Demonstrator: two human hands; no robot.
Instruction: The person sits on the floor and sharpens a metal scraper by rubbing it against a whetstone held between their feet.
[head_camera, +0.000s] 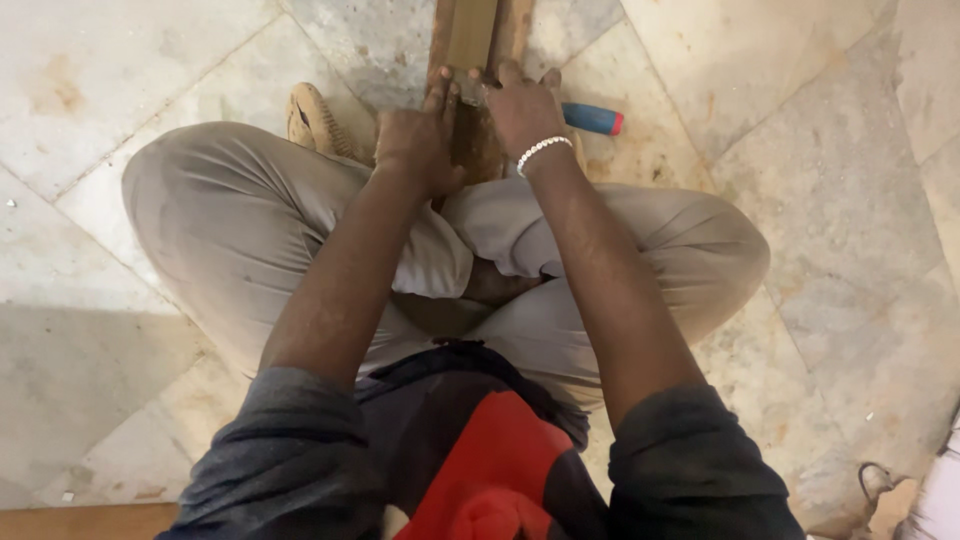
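Posture: a person sits cross-legged on a stone floor (150, 70), both arms stretched forward over the knees.
Wood: a long strip (470, 35) lies on the floor in front of the shins and runs away out of the top of the view.
Left hand: the left hand (420, 140) is pressed down on the near end of the strip, fingers curled together against its left edge.
Right hand: the right hand (525, 110) is closed over a small tool on the strip; only a pale sliver shows at the fingertips, perhaps a blade. A white bead bracelet (545, 150) sits on that wrist.
Handle: a blue, red-tipped handle (595, 118) lies on the floor just right of the right hand.
Progress: the hands hide the worked spot; no shavings show clearly, so I cannot tell how much is done.
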